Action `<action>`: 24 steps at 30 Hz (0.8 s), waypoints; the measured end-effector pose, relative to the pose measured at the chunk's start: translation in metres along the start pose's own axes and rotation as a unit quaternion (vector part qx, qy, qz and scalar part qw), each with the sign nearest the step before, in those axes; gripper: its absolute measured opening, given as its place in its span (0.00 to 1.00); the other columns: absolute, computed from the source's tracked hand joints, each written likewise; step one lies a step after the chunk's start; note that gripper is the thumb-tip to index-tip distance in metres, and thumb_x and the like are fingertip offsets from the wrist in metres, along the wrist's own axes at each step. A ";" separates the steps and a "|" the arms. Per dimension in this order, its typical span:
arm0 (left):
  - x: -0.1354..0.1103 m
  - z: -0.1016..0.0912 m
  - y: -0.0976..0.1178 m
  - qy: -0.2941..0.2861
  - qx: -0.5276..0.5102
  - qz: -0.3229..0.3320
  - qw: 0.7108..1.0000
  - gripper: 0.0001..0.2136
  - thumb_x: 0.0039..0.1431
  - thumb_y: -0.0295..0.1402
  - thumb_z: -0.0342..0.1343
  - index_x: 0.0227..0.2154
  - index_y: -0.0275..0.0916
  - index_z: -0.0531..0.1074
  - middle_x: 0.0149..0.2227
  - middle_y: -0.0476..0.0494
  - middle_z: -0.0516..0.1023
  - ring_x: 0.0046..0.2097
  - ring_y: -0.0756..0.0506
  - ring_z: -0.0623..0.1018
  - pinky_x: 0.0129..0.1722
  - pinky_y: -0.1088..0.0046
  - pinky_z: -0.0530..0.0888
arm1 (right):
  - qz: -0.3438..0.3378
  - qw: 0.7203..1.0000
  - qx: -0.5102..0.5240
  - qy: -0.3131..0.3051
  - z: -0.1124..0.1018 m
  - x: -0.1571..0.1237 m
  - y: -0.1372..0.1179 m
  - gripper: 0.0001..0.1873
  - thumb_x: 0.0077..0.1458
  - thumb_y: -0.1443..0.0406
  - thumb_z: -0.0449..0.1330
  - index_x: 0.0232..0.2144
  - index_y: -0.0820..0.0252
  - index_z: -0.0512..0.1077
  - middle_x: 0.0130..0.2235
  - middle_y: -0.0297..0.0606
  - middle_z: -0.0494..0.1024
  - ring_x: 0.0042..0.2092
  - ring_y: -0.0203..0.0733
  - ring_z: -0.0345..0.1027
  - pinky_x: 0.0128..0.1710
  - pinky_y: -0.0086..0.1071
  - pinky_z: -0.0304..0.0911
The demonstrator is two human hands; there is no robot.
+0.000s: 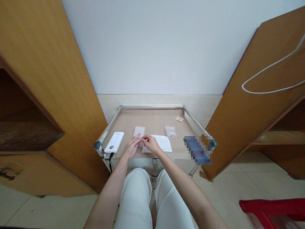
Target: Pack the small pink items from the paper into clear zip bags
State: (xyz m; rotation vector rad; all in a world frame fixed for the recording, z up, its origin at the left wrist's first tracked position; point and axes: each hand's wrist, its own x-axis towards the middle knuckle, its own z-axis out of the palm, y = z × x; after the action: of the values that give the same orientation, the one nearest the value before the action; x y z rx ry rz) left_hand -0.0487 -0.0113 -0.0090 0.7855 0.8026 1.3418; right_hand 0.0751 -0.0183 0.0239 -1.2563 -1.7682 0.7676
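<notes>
My left hand [132, 148] is closed on a small clear plastic bag [140, 143] above the front of the low table. From the other side, the fingertips of my right hand [150, 144] pinch the bag's edge. Under and beside my right hand lies a white sheet of paper [164, 143]. Just beyond my left hand is a flat pack of clear plastic bags [138, 130], partly covered by my fingers. Another clear bag [170, 131] with pale contents rests behind the paper; what is in it is too small to make out.
A white power bank [114, 142] with a black strap or cable lies left on the metal-rimmed table [152, 107]. A small tan packet [179, 119] sits at the back right, a pixelated dark object [197, 151] at the right. Wooden cabinets flank both sides; a red stool [274, 206] stands lower right.
</notes>
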 end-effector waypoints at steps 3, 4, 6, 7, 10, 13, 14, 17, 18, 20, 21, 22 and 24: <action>0.001 -0.002 -0.002 -0.020 0.016 0.004 1.000 0.04 0.35 0.28 0.60 0.20 0.34 0.74 0.45 0.42 0.70 0.38 0.49 0.70 0.34 0.76 0.64 | -0.016 1.000 -0.019 -0.004 0.000 -0.001 0.001 0.08 0.47 0.65 0.53 0.28 0.65 0.70 0.28 0.37 0.73 0.28 0.32 0.64 0.30 0.25 0.58; 0.002 -0.003 -0.002 -0.028 0.024 0.007 0.999 0.04 0.35 0.28 0.60 0.19 0.34 0.74 0.46 0.42 0.69 0.38 0.49 0.70 0.34 0.76 0.64 | -0.024 0.999 -0.030 -0.006 -0.001 -0.001 0.002 0.09 0.47 0.64 0.54 0.28 0.65 0.70 0.28 0.38 0.73 0.29 0.32 0.64 0.30 0.25 0.58; 0.002 -0.004 -0.003 -0.036 0.039 0.014 0.999 0.04 0.35 0.29 0.60 0.19 0.34 0.74 0.49 0.42 0.66 0.38 0.49 0.70 0.33 0.76 0.64 | -0.033 0.998 -0.058 -0.006 -0.002 -0.001 0.002 0.10 0.45 0.63 0.56 0.28 0.65 0.70 0.29 0.39 0.73 0.29 0.33 0.64 0.30 0.25 0.58; 0.002 -0.004 -0.004 -0.036 0.045 0.017 0.998 0.04 0.35 0.29 0.60 0.18 0.34 0.73 0.50 0.43 0.65 0.39 0.49 0.69 0.33 0.76 0.64 | -0.036 0.997 -0.073 -0.006 -0.003 -0.001 0.002 0.10 0.45 0.63 0.56 0.28 0.65 0.70 0.29 0.39 0.73 0.30 0.33 0.64 0.30 0.26 0.58; 0.003 -0.005 -0.005 -0.038 0.056 0.015 0.998 0.05 0.35 0.31 0.61 0.18 0.34 0.73 0.48 0.41 0.67 0.40 0.48 0.69 0.33 0.76 0.64 | -0.043 0.992 -0.117 -0.015 -0.007 0.001 0.001 0.11 0.44 0.62 0.57 0.27 0.65 0.70 0.30 0.40 0.72 0.30 0.34 0.64 0.30 0.26 0.57; 0.003 -0.005 -0.005 -0.037 0.069 0.015 0.997 0.06 0.34 0.32 0.61 0.18 0.34 0.72 0.45 0.40 0.69 0.39 0.47 0.69 0.33 0.75 0.63 | -0.044 0.984 -0.167 -0.031 -0.011 0.003 -0.004 0.11 0.45 0.61 0.56 0.27 0.66 0.70 0.30 0.41 0.72 0.31 0.35 0.65 0.31 0.26 0.57; 0.003 -0.005 -0.005 -0.035 0.074 0.017 0.997 0.07 0.34 0.32 0.61 0.17 0.34 0.72 0.45 0.41 0.69 0.38 0.48 0.69 0.32 0.75 0.63 | -0.041 0.981 -0.187 -0.037 -0.013 0.003 -0.007 0.11 0.45 0.61 0.55 0.26 0.66 0.70 0.30 0.42 0.72 0.31 0.35 0.65 0.31 0.26 0.57; 0.002 -0.005 -0.005 -0.031 0.081 0.021 0.996 0.07 0.34 0.33 0.61 0.17 0.34 0.71 0.44 0.42 0.70 0.33 0.50 0.69 0.30 0.75 0.62 | -0.033 0.968 -0.243 -0.058 -0.015 0.004 -0.017 0.11 0.47 0.63 0.54 0.26 0.66 0.71 0.32 0.43 0.72 0.32 0.36 0.66 0.31 0.26 0.56; 0.002 -0.005 -0.005 -0.033 0.082 0.022 0.996 0.07 0.34 0.33 0.61 0.17 0.34 0.71 0.44 0.42 0.70 0.32 0.51 0.69 0.30 0.75 0.62 | -0.033 0.964 -0.257 -0.066 -0.016 0.004 -0.020 0.11 0.48 0.63 0.53 0.27 0.66 0.71 0.33 0.44 0.72 0.33 0.36 0.66 0.31 0.25 0.56; 0.002 -0.005 -0.006 -0.039 0.084 0.023 0.995 0.08 0.35 0.33 0.61 0.17 0.34 0.70 0.44 0.43 0.69 0.30 0.52 0.68 0.29 0.75 0.62 | -0.033 0.955 -0.285 -0.080 -0.017 0.004 -0.026 0.12 0.49 0.62 0.52 0.28 0.66 0.70 0.35 0.44 0.72 0.34 0.36 0.66 0.30 0.25 0.56; 0.002 -0.005 -0.006 -0.042 0.085 0.022 0.995 0.08 0.35 0.33 0.61 0.16 0.34 0.70 0.43 0.43 0.70 0.30 0.52 0.68 0.28 0.76 0.62 | -0.034 0.950 -0.299 -0.086 -0.017 0.004 -0.029 0.14 0.49 0.61 0.51 0.28 0.66 0.70 0.36 0.45 0.71 0.34 0.37 0.66 0.30 0.25 0.56; 0.003 -0.006 -0.007 -0.044 0.086 0.021 0.995 0.08 0.35 0.33 0.60 0.16 0.34 0.69 0.42 0.43 0.70 0.29 0.52 0.68 0.28 0.76 0.62 | -0.034 0.945 -0.313 -0.090 -0.017 0.005 -0.031 0.15 0.50 0.59 0.50 0.29 0.66 0.70 0.36 0.46 0.71 0.34 0.38 0.67 0.30 0.26 0.57; 0.004 -0.006 -0.008 -0.043 0.081 0.019 0.996 0.08 0.35 0.32 0.61 0.16 0.34 0.68 0.38 0.43 0.72 0.31 0.51 0.69 0.29 0.75 0.63 | -0.035 0.936 -0.338 -0.095 -0.015 0.005 -0.035 0.17 0.51 0.58 0.49 0.31 0.67 0.69 0.37 0.48 0.70 0.35 0.39 0.67 0.31 0.27 0.57</action>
State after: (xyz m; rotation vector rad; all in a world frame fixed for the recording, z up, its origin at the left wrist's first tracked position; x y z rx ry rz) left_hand -0.0491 -0.0076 -0.0190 0.9844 0.8397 1.2774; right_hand 0.0719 -0.0247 0.0621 -1.5750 -2.3340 0.2318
